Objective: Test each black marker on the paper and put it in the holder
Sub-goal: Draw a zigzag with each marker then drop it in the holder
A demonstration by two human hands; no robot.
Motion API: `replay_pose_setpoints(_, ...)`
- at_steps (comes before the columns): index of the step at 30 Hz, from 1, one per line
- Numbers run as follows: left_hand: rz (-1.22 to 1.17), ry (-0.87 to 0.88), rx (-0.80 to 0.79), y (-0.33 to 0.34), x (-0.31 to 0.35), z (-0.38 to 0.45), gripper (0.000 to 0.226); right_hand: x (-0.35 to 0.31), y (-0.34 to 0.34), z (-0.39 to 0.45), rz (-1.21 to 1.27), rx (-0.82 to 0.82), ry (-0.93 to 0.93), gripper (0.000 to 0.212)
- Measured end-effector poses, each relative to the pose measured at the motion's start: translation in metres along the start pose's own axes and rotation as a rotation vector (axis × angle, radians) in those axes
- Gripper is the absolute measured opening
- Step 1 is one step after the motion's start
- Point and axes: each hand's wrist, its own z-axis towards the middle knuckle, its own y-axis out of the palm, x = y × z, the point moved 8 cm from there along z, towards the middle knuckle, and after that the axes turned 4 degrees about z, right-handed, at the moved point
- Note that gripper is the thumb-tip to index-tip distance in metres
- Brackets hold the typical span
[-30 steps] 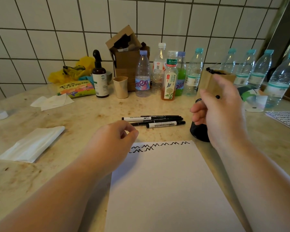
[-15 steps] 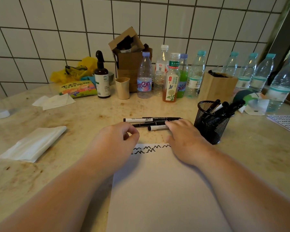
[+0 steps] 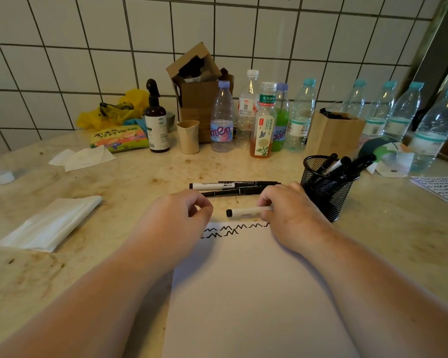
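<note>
1. The paper point(image 3: 254, 293) lies straight in front of me on the stone counter point(image 3: 62, 275), its far edge just under my two hands, with two rows of black zigzag scribbles point(image 3: 233, 229) along that edge.
2. Bare counter runs between the paper's far edge and the loose markers point(image 3: 233, 188), and more to my left as far as a folded white tissue point(image 3: 49, 223).
3. To my right the mesh holder point(image 3: 326, 187) stands close beside my right hand, near the paper's far right corner.
4. The back edge of the counter is lined with bottles point(image 3: 263, 120), a cardboard box point(image 3: 199, 99), a small beige cup point(image 3: 188, 136) and a wooden box point(image 3: 332, 134) against the tiled wall.
5. The mesh holder contains several black markers, leaning right with their ends above the rim.
6. The wooden box holds something dark I cannot make out.
7. My right hand point(image 3: 292, 213) pinches a white-barrelled marker point(image 3: 246, 211) by one end; it lies roughly level just beyond the paper's edge, its black-capped end pointing toward my left hand.
8. My left hand point(image 3: 176, 218) is loosely curled with thumb and fingertips nearly meeting, holding nothing, a small gap from the marker's cap.
9. The loose markers lie side by side just beyond both hands.
</note>
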Motion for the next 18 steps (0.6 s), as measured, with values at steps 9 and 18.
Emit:
replay_pose_setpoints(9,-0.055,0.143,-0.104,0.004,0.023,-0.007,0.008,-0.02,-0.012,-0.016,1.207,-0.1,0.035,0.01)
replay_pose_setpoints(18,-0.121,0.238,-0.096,0.0,0.035,-0.013,0.011,-0.038,-0.006,-0.024,1.377,-0.252,0.041,0.02)
